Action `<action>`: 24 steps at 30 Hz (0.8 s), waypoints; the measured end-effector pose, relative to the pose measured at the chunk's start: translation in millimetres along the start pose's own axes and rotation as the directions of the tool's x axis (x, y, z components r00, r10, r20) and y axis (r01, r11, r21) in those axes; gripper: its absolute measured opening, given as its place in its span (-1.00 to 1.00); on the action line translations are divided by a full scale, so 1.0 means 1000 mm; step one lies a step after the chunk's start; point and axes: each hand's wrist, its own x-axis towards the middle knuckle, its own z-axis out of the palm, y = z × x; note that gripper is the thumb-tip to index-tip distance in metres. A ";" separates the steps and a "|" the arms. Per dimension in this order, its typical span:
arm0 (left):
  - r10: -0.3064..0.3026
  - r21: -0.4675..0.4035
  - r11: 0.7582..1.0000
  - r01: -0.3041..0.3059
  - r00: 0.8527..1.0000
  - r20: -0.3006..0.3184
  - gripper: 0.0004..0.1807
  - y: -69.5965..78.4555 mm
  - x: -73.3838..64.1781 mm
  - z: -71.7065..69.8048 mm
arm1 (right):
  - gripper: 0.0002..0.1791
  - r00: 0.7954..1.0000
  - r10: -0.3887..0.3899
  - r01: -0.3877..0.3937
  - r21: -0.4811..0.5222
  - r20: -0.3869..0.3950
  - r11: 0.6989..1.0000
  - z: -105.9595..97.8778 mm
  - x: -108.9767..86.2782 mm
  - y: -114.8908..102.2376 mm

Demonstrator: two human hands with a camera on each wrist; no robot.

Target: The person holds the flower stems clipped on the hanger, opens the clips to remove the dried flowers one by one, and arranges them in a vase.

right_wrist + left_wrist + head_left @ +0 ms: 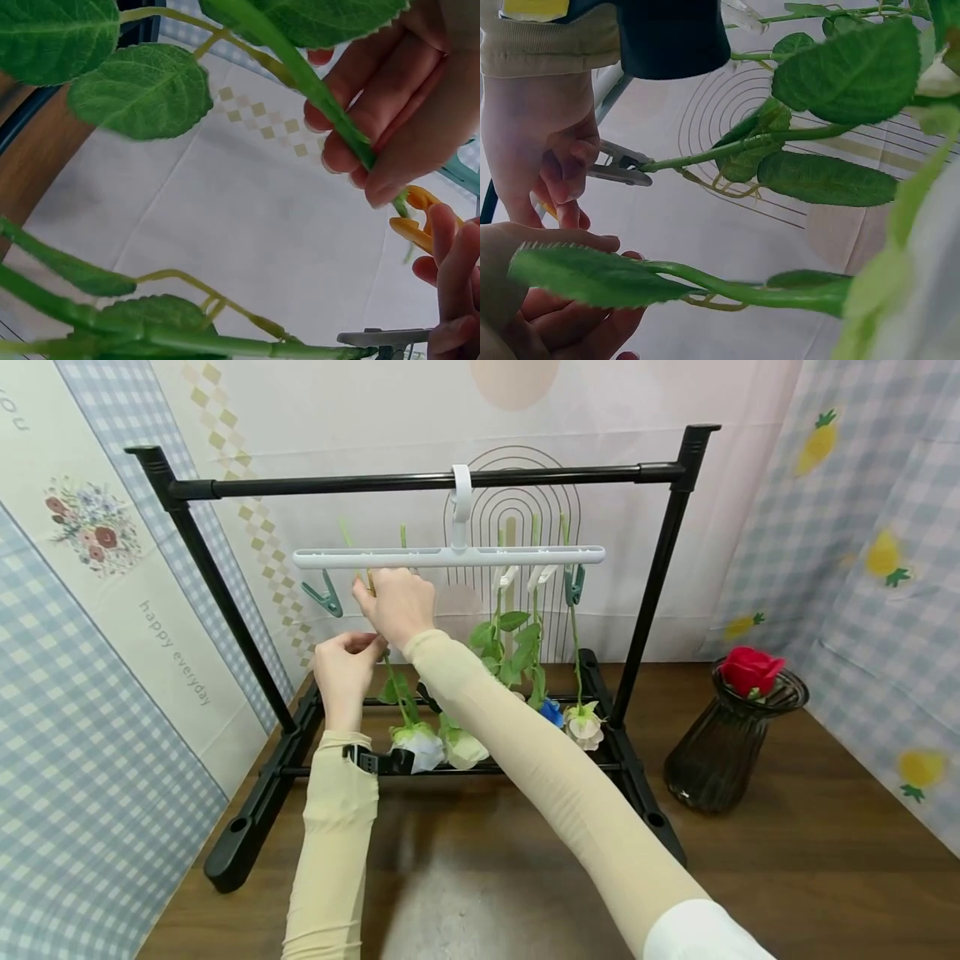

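Head down under a white clip hanger [525,556] hangs a white artificial rose [422,747]. My left hand [345,670] pinches its green stem [326,105] between thumb and fingers near the cut end. Just above, my right hand [401,606] grips an orange clip [411,225] on the hanger. The clip's jaws stand at the stem's end; whether they bite on it I cannot tell. Beside it, a grey clip [619,166] holds the stem of another pale rose [463,750]. An unused teal clip [324,595] dangles at the hanger's left end.
The hanger hooks over a black rack's top bar [337,485]. On its right side, white clips [542,577] and another teal clip [574,583] hold several flowers, including a blue one [551,712] and a cream rose [584,727]. A dark glass vase [708,760] holds a red rose [752,671].
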 end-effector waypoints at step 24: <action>-0.052 0.105 0.993 0.045 0.996 0.067 -0.72 -0.023 -0.002 -0.005 | -0.50 0.998 0.037 -0.040 0.057 0.041 0.998 0.007 0.003 0.001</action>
